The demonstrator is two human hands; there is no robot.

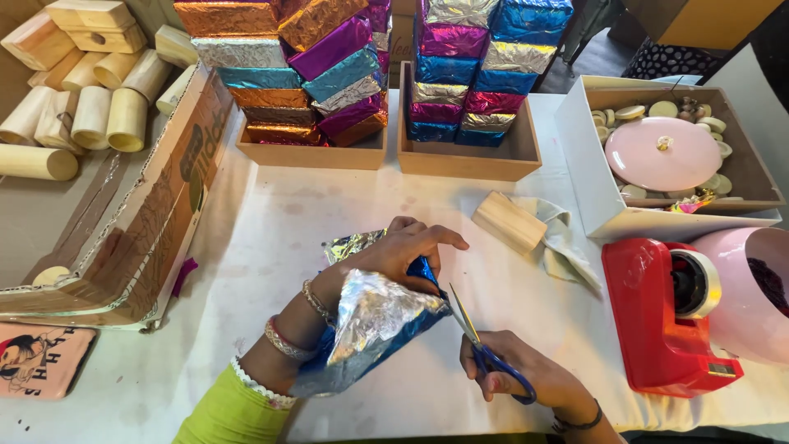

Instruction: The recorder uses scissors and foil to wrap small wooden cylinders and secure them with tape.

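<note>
A person's left hand (403, 251) grips a sheet of blue foil paper (374, 325), silver on its reverse, fingers closed over the crumpled upper edge above a white-covered surface (263, 222). The right hand (526, 378) holds blue-handled scissors (485, 345), fingers through the loops, the blades touching the foil's right edge. Bangles circle the left wrist, beside a lime-green sleeve (222, 411). Just beyond the hands lies a plain wooden block (509, 220) on a pale cloth (567, 242). To the right stand a red tape dispenser (657, 321) and a pink container (748, 296), with a white box (592, 164) holding a pink lid (664, 154) and pale discs behind. At the far edge, two wooden trays (468, 160) carry stacks of foil-wrapped blocks (485, 74). To the left, a cardboard carton (164, 205) holds bare wooden pieces (82, 90).
</note>
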